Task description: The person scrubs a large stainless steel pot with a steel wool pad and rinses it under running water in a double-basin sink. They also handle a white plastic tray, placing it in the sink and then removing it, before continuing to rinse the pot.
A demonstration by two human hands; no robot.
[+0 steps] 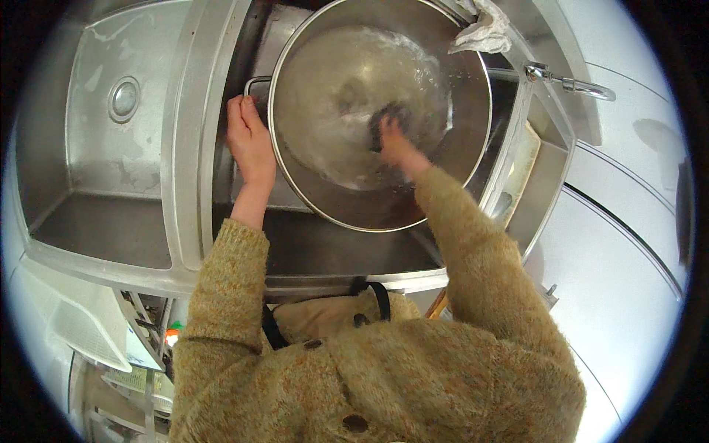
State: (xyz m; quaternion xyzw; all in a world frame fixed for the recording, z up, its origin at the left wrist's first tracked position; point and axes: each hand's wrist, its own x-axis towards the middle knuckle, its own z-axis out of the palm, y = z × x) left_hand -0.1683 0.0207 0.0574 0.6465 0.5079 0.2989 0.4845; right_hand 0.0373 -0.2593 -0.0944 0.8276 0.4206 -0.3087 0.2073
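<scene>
A large, wide metal pot (382, 213) sits in the right basin of a steel sink, with shallow cloudy water (327, 133) over its bottom. My left hand (249, 135) grips the wire loop handle (257, 80) on the pot's left side. Inside the pot, my right hand (396, 141) presses a dark scrubbing pad (382, 119) at the water, right of the middle. Motion blurs this hand and the pad, so the pad's exact kind cannot be told. Both sleeves are brown knit.
A second sink basin (111, 160) with a round drain (125, 98) lies left, past a steel divider (188, 133). A crumpled whitish cloth (484, 30) hangs by the pot's upper right rim. Right of it juts a metal faucet (581, 87). White plastic baskets (83, 315) stand lower left.
</scene>
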